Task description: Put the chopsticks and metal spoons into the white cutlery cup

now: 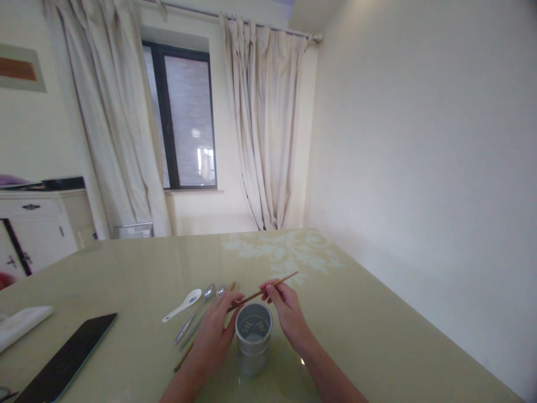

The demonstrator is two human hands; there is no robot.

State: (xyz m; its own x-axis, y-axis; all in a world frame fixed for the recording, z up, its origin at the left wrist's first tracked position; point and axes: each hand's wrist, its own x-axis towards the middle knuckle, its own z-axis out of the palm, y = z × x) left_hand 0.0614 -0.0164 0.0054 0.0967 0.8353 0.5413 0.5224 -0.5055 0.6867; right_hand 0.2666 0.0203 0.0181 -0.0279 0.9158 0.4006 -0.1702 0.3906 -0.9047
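A thin brown chopstick (283,280) is held slantwise just above and behind the grey utensil holder (254,355). My right hand (289,316) pinches it near the middle, and the fingers of my left hand (218,324) close around its lower left end. The holder stands upright between my forearms, its mouth facing up and small holes showing in its floor. Left of my left hand lie a white spoon (184,305) and two metal spoons (208,291). Another chopstick (183,358) lies partly hidden under my left hand.
On the left of the pale green table (377,347) lie a dark flat slab (69,358) and a white object (25,324). A wall (428,168) runs along the table's right side. Curtains (268,112) and a window (188,117) are at the back.
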